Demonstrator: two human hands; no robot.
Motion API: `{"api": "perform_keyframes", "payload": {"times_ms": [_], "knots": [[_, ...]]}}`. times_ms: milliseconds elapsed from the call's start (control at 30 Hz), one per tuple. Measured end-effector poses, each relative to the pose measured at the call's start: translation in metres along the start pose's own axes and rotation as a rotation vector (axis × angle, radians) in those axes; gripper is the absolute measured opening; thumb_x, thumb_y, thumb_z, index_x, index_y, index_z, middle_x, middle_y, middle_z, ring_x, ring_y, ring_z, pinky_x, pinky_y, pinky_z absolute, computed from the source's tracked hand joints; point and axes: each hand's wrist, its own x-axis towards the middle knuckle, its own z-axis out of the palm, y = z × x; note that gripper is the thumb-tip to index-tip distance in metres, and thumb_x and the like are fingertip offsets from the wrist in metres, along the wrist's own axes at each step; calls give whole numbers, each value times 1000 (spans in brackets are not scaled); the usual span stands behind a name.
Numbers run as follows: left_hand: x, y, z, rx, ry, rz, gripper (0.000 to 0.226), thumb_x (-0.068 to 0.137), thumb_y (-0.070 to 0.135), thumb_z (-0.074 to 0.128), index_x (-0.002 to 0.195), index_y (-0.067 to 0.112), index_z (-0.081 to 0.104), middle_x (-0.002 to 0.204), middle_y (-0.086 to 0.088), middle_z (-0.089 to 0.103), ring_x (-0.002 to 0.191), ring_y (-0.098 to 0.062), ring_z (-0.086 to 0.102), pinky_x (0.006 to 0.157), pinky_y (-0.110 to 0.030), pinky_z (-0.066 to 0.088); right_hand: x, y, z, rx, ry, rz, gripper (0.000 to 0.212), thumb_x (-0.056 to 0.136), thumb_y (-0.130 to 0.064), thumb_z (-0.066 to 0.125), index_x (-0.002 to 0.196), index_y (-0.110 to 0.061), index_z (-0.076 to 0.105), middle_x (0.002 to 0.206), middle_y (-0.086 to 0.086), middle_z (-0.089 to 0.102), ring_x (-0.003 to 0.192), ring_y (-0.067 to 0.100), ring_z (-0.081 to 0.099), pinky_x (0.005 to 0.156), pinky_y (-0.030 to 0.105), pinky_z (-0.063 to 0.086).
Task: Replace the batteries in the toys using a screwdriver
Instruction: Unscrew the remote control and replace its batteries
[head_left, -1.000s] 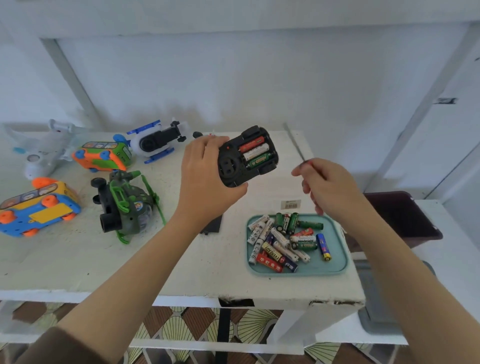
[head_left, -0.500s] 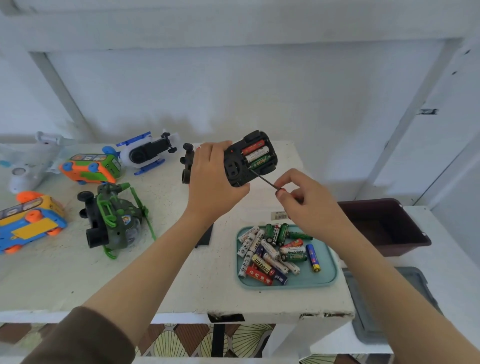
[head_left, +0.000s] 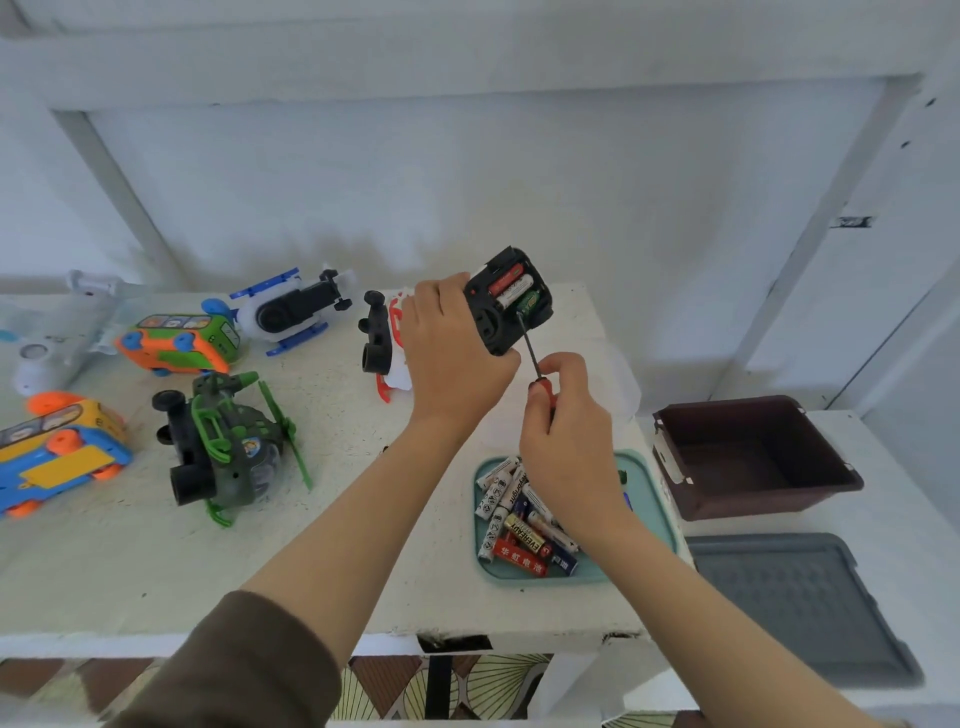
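Left hand (head_left: 457, 358) grips black plastic toy (head_left: 506, 301) above white table (head_left: 130, 561), three batteries exposed — right hand (head_left: 566, 415) pinches red-handled thin screwdriver (head_left: 532, 353), tip at green battery (head_left: 528, 301); teal tray (head_left: 649, 499) of loose batteries below.

Teal tray (head_left: 660, 499), brown bin (head_left: 753, 467)

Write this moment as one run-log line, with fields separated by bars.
left hand: holds black toy, battery bay open | right hand: grips screwdriver | tip: at green battery
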Motion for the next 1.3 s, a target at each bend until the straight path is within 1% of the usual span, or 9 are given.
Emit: {"api": "perform_keyframes", "payload": {"times_ms": [133,233,333,467,567,767,867,1033,1300], "knots": [[-4,-10,-1,38,-6,78,65,52,11,79,111,-5,59,99,-21,58,88,-38,54,80,-41,45,-4,7,-9,-20,-5,59,10,100,-13,38,105,-22,41,58,-2,47,45,6,41,45,17,34],[-6,-20,-3,72,-14,124,63,53,11,79,112,-5,59,99,-20,59,90,-39,56,83,-50,48,-5,17,-19,-62,-26,146,11,100,-16,38,109,-21,42,63,0,54,49,8,45,46,17,36],[-7,-28,-4,94,-27,163,62,56,13,77,113,-2,60,102,-18,60,95,-37,56,89,-50,45,-4,25,-27,-106,-48,174,11,100,-19,40,110,-24,43,65,-3,55,50,7,47,45,17,32],[-4,-34,-6,84,-36,231,59,58,16,76,113,0,60,103,-16,61,95,-34,53,92,-50,45,9,25,-37,-132,-65,100,12,99,-21,46,108,-28,50,70,-6,60,57,10,54,53,20,39],[-4,-37,-6,113,-47,286,59,59,11,76,115,1,60,107,-16,62,98,-35,55,95,-46,42,24,22,-42,-127,-43,71,11,98,-20,48,104,-26,55,73,-6,62,62,12,56,55,11,39],[-3,-34,-4,120,28,390,57,57,-3,71,114,-1,62,107,-17,62,101,-26,45,96,-41,36,43,26,-43,-209,-83,95,14,97,-20,48,104,-23,60,77,3,67,60,9,52,52,10,38],[-3,-32,-1,102,15,374,58,57,-3,72,114,0,62,108,-16,62,102,-27,47,97,-42,38,46,28,-43,-196,-62,97,15,97,-19,48,105,-21,61,77,3,67,59,8,52,56,15,40],[-6,-34,1,51,-19,312,60,58,4,75,116,0,61,108,-16,61,101,-29,50,98,-42,38,49,28,-44,-202,-29,70,14,97,-18,48,103,-20,61,73,1,65,61,9,54,55,5,37],[-3,-36,-7,-103,-108,257,62,58,8,78,116,-1,58,108,-17,59,102,-21,41,97,-50,41,57,38,-55,-84,-109,102,14,97,-15,53,101,-20,65,67,0,61,56,-2,51,55,3,36]]}}
